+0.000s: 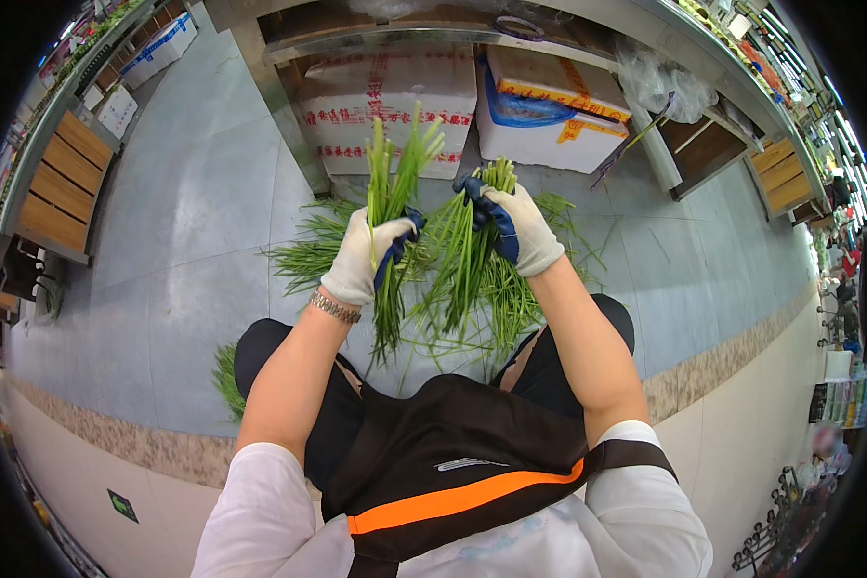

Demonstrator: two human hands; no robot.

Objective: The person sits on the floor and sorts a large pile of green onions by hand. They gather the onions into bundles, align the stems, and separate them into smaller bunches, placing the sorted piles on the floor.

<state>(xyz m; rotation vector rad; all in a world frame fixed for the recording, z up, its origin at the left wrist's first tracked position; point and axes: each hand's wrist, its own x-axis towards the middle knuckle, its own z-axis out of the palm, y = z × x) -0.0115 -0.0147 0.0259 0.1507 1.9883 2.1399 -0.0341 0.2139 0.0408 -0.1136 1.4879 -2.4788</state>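
Both my hands wear white gloves with blue coated palms. My left hand [373, 253] is closed around a bunch of long green stalks [386, 173], pale ends up and thin green tips hanging down. To its right, my right hand [509, 227] grips a second bunch of green stalks [462, 267], its cut ends showing above the fingers and its leaves hanging down and to the left. The two bunches are close together at the tips. Below and around them, loose green stalks [509, 296] lie spread on the grey floor. My fingertips are partly hidden by the stalks.
Under the metal-edged counter ahead stand a white foam box [397, 108] with red writing and another foam box [549, 141] with blue plastic and yellow tape. Clear plastic bags [665, 83] hang at the right. More greens [227, 379] lie beside my left knee.
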